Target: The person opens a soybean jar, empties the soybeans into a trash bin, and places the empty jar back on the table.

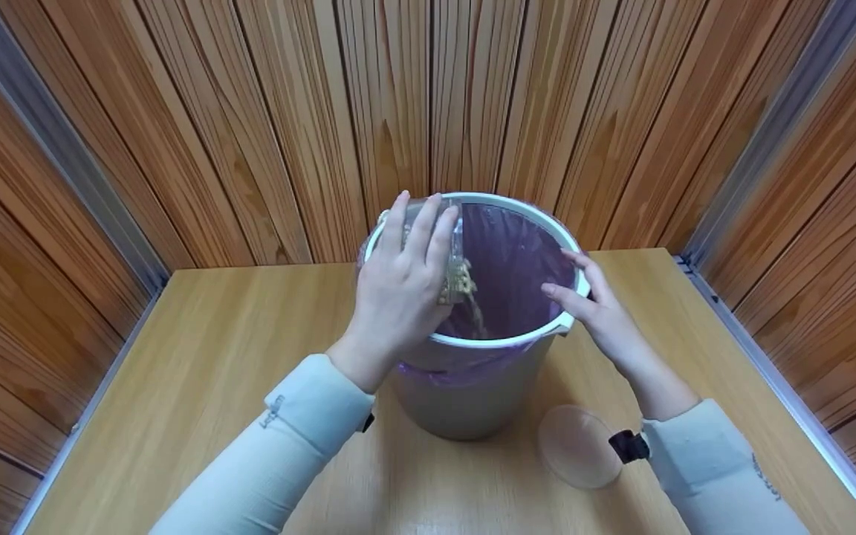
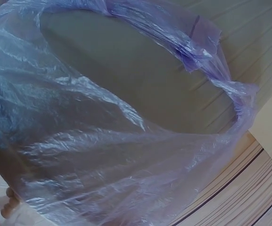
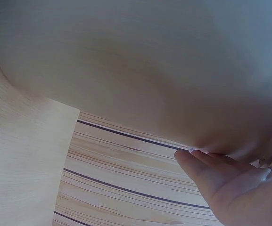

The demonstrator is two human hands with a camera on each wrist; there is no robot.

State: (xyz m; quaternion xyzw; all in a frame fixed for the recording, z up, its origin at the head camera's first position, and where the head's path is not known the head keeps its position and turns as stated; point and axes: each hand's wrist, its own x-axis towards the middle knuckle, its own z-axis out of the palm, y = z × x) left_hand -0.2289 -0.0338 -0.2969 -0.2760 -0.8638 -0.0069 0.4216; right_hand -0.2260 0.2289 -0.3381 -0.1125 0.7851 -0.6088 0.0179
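Observation:
My left hand (image 1: 402, 286) grips a clear plastic container (image 1: 455, 230) tipped on its side over the left part of a bin's opening. Small pale yellowish pieces (image 1: 464, 279) spill from its mouth into the bin; their kind is too blurred to tell. The grey trash bin (image 1: 465, 405) stands upright with a white rim, lined with a purple plastic bag (image 1: 510, 253). On the right side, my right hand (image 1: 599, 301) holds the rim, thumb inside. The right wrist view shows the fingers of this hand (image 3: 234, 183) against the bin's outer wall (image 3: 103, 61).
A round translucent lid (image 1: 580, 447) lies on the wooden table (image 1: 250, 334), right of the bin's base. Wood-panelled walls (image 1: 391, 96) rise behind and at both sides, with metal strips along the corners. Bag edges (image 2: 206, 52) hang over the bin's outside.

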